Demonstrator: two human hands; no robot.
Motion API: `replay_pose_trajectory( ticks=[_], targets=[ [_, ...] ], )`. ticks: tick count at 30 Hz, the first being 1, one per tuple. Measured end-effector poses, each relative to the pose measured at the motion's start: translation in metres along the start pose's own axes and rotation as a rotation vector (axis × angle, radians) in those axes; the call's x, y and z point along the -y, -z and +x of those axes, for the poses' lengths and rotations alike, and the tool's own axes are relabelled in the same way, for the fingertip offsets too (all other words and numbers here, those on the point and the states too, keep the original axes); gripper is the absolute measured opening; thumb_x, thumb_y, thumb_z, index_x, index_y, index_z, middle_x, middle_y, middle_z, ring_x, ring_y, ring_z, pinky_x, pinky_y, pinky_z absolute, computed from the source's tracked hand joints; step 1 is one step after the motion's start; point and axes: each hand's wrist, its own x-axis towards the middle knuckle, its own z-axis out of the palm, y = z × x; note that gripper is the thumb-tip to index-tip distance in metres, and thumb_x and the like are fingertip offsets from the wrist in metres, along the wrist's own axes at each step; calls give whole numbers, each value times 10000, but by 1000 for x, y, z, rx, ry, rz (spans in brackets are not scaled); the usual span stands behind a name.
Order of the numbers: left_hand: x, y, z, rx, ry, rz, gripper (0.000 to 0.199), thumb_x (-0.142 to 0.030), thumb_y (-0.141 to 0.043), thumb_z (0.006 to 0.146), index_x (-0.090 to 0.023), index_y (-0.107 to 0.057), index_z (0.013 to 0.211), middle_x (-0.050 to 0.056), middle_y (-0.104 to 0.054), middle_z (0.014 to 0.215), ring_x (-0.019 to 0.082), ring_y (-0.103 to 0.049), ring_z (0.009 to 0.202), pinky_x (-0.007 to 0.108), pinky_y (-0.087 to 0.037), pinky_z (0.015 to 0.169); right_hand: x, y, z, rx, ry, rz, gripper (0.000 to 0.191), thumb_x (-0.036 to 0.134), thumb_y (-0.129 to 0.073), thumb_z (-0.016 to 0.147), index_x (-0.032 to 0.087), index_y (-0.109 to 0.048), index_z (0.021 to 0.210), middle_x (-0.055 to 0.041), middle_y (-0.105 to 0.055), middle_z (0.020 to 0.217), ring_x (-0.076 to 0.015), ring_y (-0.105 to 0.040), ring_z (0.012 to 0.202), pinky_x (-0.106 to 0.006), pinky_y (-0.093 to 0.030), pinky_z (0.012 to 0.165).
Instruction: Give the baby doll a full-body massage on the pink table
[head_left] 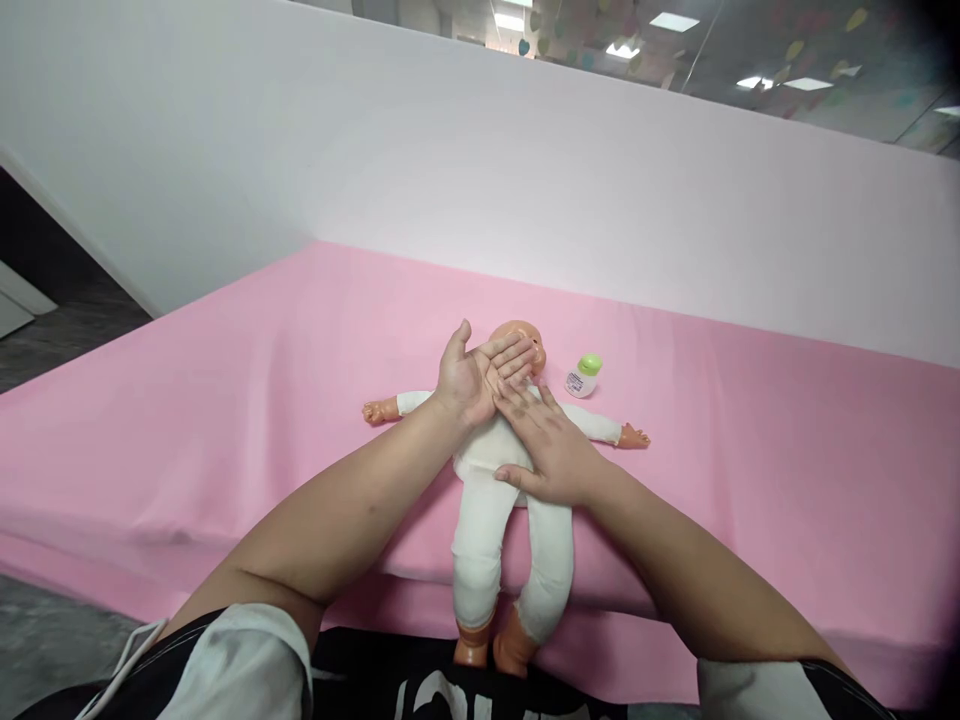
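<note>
A baby doll (480,530) in a white cloth suit lies on its back, arms spread, feet toward me. Above its chest, my left hand (480,380) is turned palm up with the fingers stretched out to the right. My right hand (547,450) is palm down, fingers extended and touching the left hand near the palm and finger bases. Both hands hide the doll's chest and part of its head. A small white bottle with a green cap (583,377) stands beside the doll's head on the right; neither hand touches it.
Pink cloth (225,430) covers the padded surface under the doll, with folds at its front edge. A white wall panel (480,160) rises behind it, with glass and ceiling lights above. Grey floor (60,650) shows at the left.
</note>
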Motion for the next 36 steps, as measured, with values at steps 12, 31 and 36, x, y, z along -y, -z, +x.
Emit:
replay_pose_trajectory(
  ticks=[12,31,36],
  targets=[
    [36,-8,-8,2,116,-4,794,-700,-418,1088,-46,-690,1446,282,-778,1349,375,-727,1360,493,-530,1220,2,-7,0,-42,-29,-38,1148,834,-491,1042,144,-7,1822,-226,-140,1875,-408,-79,1766,-757,-38,1391],
    [11,-4,-5,42,39,65,901,-792,-406,1058,-28,-684,1446,290,-751,1402,379,-702,1405,455,-546,1217,8,2,0,-42,5,19,861,644,-622,1048,173,-383,1727,-183,-228,1870,-390,-131,1765,-743,-82,1399],
    [28,-8,-8,32,100,62,829,-759,-427,1065,-76,-676,1463,278,-764,1370,406,-689,1412,535,-497,1260,3,-1,0,-68,-42,36,996,672,-634,1030,172,-233,1792,-195,-151,1882,-396,-96,1767,-750,-101,1393]
  ],
)
